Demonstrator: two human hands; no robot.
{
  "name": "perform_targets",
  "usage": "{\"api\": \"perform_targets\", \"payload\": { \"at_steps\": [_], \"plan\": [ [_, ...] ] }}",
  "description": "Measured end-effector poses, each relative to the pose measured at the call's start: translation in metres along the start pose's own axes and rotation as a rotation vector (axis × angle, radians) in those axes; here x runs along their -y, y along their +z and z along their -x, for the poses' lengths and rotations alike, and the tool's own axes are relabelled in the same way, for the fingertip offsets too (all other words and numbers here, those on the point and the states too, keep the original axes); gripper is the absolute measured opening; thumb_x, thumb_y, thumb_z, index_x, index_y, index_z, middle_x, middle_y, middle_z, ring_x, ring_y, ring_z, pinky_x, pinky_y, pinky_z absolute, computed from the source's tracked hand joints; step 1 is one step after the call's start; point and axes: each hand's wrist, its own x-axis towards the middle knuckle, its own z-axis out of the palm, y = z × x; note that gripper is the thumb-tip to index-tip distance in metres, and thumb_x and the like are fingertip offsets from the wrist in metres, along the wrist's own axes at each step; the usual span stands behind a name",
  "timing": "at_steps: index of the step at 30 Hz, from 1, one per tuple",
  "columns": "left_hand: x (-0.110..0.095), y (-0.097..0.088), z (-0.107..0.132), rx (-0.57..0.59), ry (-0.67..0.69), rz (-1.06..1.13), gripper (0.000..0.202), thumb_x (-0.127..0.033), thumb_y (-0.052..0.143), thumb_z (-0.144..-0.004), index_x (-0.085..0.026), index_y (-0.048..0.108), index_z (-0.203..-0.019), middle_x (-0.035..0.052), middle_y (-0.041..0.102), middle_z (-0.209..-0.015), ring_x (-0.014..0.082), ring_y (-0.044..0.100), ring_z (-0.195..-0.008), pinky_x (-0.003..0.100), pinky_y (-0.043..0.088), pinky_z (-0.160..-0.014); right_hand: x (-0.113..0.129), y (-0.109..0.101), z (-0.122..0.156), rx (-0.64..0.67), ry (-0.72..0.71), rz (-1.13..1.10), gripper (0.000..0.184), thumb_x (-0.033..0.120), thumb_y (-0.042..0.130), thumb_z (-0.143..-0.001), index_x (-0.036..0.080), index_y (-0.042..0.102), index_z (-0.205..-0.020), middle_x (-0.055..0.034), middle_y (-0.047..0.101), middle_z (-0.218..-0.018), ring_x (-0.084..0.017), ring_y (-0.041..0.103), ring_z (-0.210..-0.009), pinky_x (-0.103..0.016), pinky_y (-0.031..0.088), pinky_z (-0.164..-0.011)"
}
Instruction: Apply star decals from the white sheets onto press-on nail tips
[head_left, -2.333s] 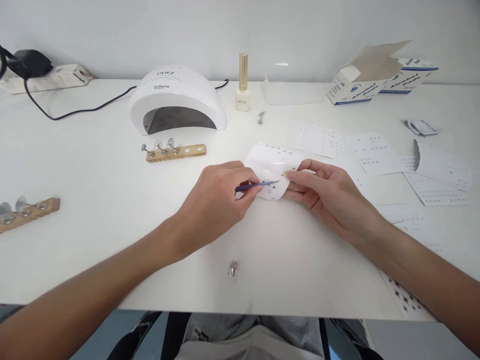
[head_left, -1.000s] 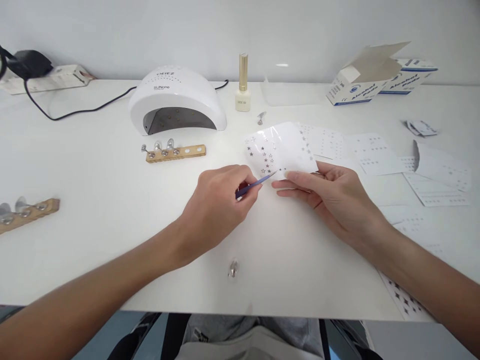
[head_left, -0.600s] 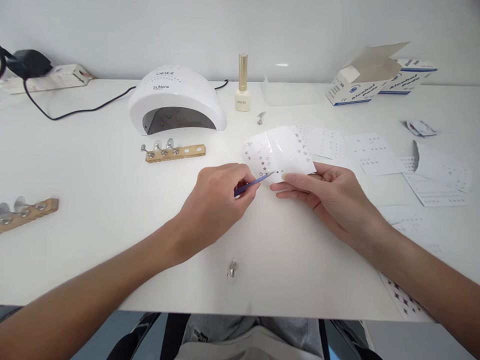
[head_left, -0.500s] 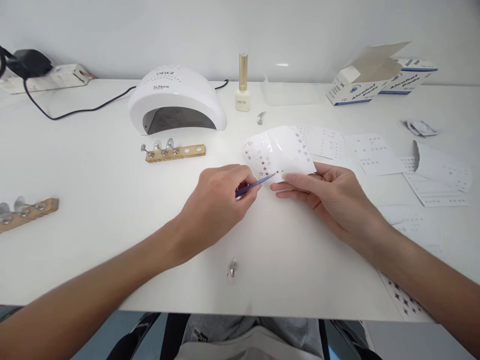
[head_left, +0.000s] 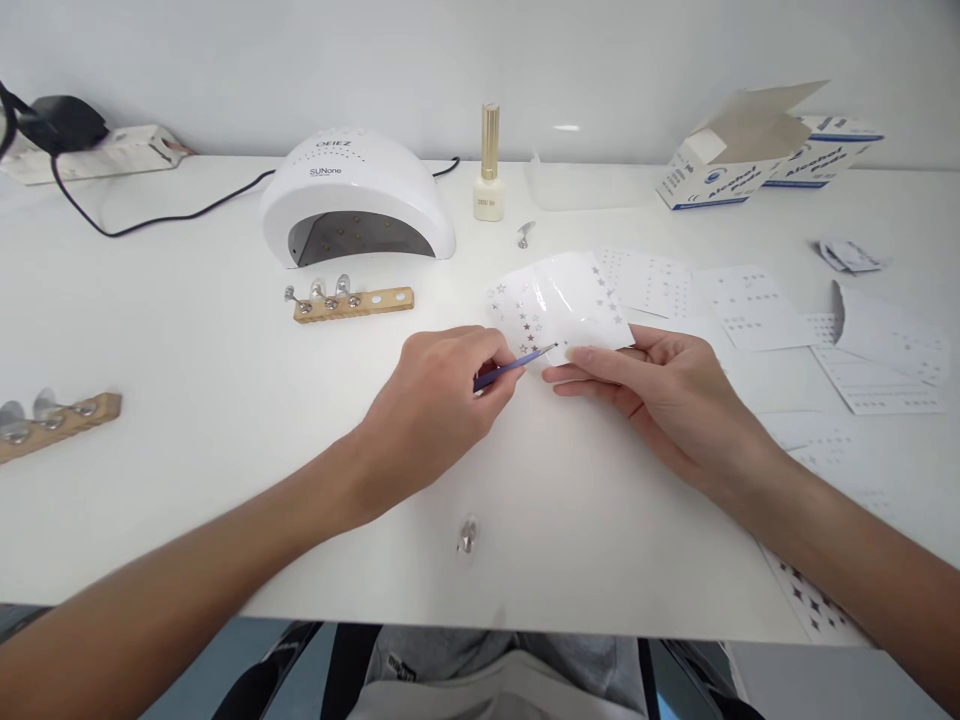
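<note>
Hands (head_left: 448, 388) partly hide the star sheet (head_left: 564, 298) and tool (head_left: 531, 358).

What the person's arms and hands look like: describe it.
The left hand and right hand are bare, with no gloves, rings or bracelets visible. No sleeve shows on either forearm. Grey clothing with a small dark marking covers the lap.

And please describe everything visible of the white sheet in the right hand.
The sheet is white, glossy and thin, like film or coated paper, slightly curved over the table, with grey stars, some solid, some outlined. The right hand holds its lower right part, thumb on top. A purple tool points at a small star; contact is unclear.
</note>
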Motion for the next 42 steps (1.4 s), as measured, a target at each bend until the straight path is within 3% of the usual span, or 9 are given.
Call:
{"api": "perform_targets", "payload": {
  "at_steps": [32,42],
  "plan": [
    [0.0003,0.0016,0.0024,-0.001,0.001,0.026,0.019,-0.017,0.059,-0.084,-0.019,0.063,-0.065,-0.0042,0.056,-0.055,0.0077,0.043,-0.051,0.023,0.033,-0.049,-0.0011,-0.0008,-0.0018,-0.009,0.033,0.015,0.018,0.037,0.080,-0.073,0.022,0.071,-0.073,-0.0052,0.078,-0.081,-0.024,0.074,-0.089,-0.035,0.058,-0.087],
    [-0.0010,0.0026,0.0034,-0.021,-0.001,0.031,0.019,-0.017,0.060,-0.084,-0.018,0.063,-0.066,-0.0044,0.055,-0.054,0.0072,0.042,-0.050,0.022,0.032,-0.048,-0.0010,-0.0007,-0.0014,0.000,0.042,0.017,0.019,0.037,0.080,-0.073,0.020,0.072,-0.075,-0.0056,0.078,-0.083,-0.022,0.074,-0.090,-0.030,0.059,-0.084]
  ]
}}
